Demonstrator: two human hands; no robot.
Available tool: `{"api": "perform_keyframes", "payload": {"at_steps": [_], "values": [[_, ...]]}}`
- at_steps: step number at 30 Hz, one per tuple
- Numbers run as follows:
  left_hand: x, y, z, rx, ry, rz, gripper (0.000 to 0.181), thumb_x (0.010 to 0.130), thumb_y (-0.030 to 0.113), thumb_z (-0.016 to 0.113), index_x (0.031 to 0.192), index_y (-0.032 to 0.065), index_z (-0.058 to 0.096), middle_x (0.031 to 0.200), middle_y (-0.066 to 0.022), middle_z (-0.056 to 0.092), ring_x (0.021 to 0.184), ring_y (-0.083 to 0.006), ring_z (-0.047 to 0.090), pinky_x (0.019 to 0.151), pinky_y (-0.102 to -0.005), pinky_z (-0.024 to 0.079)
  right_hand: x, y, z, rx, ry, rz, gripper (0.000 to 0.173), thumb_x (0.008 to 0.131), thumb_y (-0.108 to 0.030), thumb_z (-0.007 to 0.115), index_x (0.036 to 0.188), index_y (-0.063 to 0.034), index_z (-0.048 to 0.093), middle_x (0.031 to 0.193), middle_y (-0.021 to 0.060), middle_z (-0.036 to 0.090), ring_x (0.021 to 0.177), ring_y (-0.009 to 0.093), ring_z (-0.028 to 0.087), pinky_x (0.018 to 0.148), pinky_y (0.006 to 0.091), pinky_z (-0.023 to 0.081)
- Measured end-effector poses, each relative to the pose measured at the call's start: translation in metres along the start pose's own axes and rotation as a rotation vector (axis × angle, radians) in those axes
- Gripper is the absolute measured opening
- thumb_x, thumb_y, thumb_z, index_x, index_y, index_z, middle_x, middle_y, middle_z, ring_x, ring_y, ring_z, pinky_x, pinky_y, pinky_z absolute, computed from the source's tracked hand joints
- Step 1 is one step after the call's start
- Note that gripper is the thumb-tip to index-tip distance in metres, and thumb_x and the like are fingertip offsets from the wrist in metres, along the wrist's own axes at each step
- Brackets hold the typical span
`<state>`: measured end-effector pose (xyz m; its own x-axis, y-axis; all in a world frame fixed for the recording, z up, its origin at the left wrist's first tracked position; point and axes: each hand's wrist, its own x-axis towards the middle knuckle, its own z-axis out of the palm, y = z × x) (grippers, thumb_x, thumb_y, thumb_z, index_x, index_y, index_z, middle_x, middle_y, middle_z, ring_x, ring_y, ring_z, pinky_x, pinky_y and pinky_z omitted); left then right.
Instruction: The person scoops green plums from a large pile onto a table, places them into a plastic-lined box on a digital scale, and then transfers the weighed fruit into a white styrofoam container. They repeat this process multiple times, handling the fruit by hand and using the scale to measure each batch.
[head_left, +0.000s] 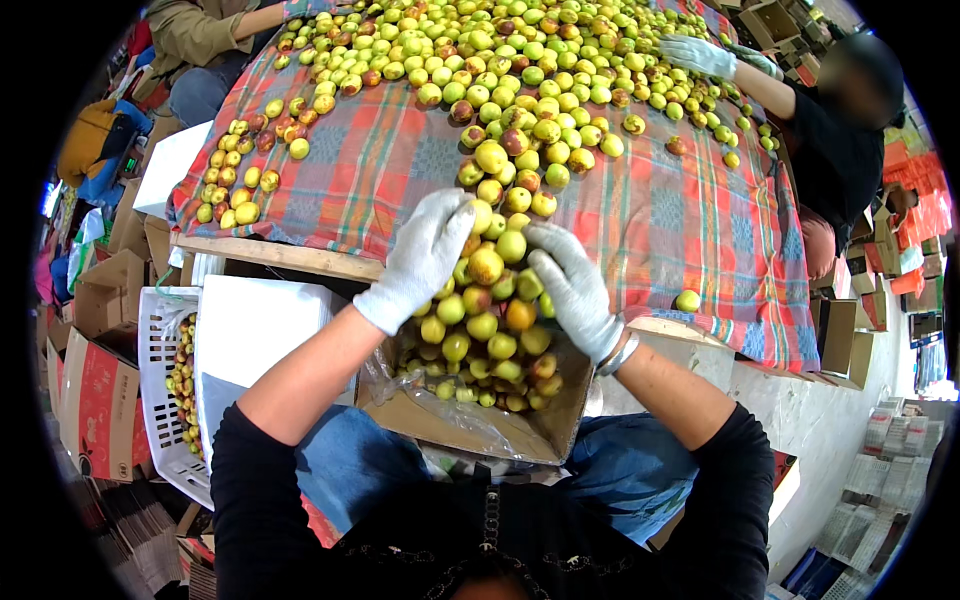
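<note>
Green and brownish-red jujubes spill over the table's front edge between my two gloved hands. My left hand curves along the left side of this stream, its fingertips against the fruit. On the right side, my right hand is cupped with bent fingers, near or touching the outer jujubes. Neither hand is closed around a fruit. Below them, a cardboard box with a clear plastic liner sits between my knees, and many jujubes are inside or dropping into it. Some of them are blurred.
A plaid cloth covers the table, with a large jujube heap on it. A white foam box and a white plastic basket stand at left. Co-workers' gloved hands reach in from right and upper left.
</note>
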<state>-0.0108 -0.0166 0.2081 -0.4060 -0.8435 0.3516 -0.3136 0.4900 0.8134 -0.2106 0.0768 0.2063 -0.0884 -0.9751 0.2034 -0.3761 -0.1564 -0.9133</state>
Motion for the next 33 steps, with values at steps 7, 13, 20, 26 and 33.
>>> {"api": "perform_keyframes", "payload": {"at_steps": [7,13,20,26,33], "values": [[-0.046,0.019,-0.020,-0.032,-0.223,-0.060,0.035,0.099,0.022,0.047,0.124,-0.0016,0.053,0.130,-0.0170,0.052,0.123,-0.0281,0.050,0.106,-0.0377,0.037,-0.014,-0.054,-0.035,-0.287,-0.347,-0.140,0.033,0.086,-0.024,0.065,0.115,-0.0081,0.066,0.125,0.0188,0.058,0.115,0.036,0.057,0.100,0.0421,0.044],[0.038,-0.018,-0.057,-0.070,0.056,-0.157,0.042,0.099,0.030,0.048,0.124,-0.0021,0.057,0.123,-0.0133,0.061,0.115,-0.0208,0.057,0.100,-0.0318,0.043,-0.037,-0.005,-0.182,-1.122,-0.045,0.394,0.052,0.078,-0.035,0.074,0.117,-0.0032,0.060,0.108,0.0205,0.063,0.100,0.034,0.063,0.083,0.0411,0.052],[0.147,-0.095,-0.048,0.035,0.308,-0.231,0.042,0.095,0.035,0.055,0.116,-0.0015,0.061,0.108,-0.0145,0.067,0.101,-0.0227,0.063,0.090,-0.0333,0.047,-0.004,0.005,-0.147,-0.241,-0.272,0.419,0.046,0.077,-0.019,0.074,0.116,0.0010,0.060,0.099,0.0177,0.069,0.095,0.020,0.066,0.084,0.0328,0.052],[0.169,-0.135,-0.012,0.431,0.549,-0.111,0.050,0.093,0.041,0.055,0.120,0.0003,0.059,0.117,-0.0215,0.063,0.107,-0.0367,0.060,0.093,-0.0411,0.047,0.127,0.044,-0.150,-0.608,0.395,0.053,0.034,0.087,-0.031,0.063,0.106,-0.0029,0.068,0.100,0.0167,0.068,0.093,0.028,0.065,0.083,0.0365,0.050],[0.177,-0.130,-0.001,0.339,0.342,-0.028,0.052,0.093,0.046,0.052,0.120,0.0028,0.060,0.115,-0.0217,0.064,0.110,-0.0364,0.059,0.095,-0.0420,0.044,0.248,0.158,-0.143,-0.606,0.555,-0.059,0.052,0.095,-0.046,0.047,0.111,0.0000,0.066,0.107,0.0194,0.067,0.101,0.025,0.063,0.091,0.0334,0.045]]}}
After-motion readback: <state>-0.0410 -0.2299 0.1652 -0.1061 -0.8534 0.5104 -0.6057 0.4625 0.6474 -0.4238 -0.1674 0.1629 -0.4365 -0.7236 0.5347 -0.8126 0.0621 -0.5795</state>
